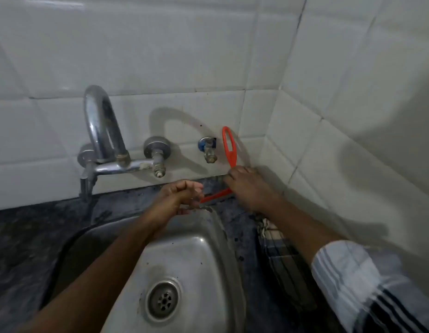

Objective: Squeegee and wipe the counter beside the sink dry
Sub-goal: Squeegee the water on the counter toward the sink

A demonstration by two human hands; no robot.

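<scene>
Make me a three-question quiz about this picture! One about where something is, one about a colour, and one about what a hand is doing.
1. Where does the checked cloth lie?
A. in the sink
B. on the counter right of the sink
C. over the tap

2. What colour is the squeegee?
A. orange-red
B. green
C. white

3. What is the right hand doing?
A. resting flat and open
B. turning the tap
C. gripping the squeegee

Answers:
1 B, the cloth lies on the dark counter beside the sink rim, under the right forearm.
2 A, its looped handle stands orange-red against the white tiles.
3 C, its fingers curl round the squeegee where handle meets blade.
</scene>
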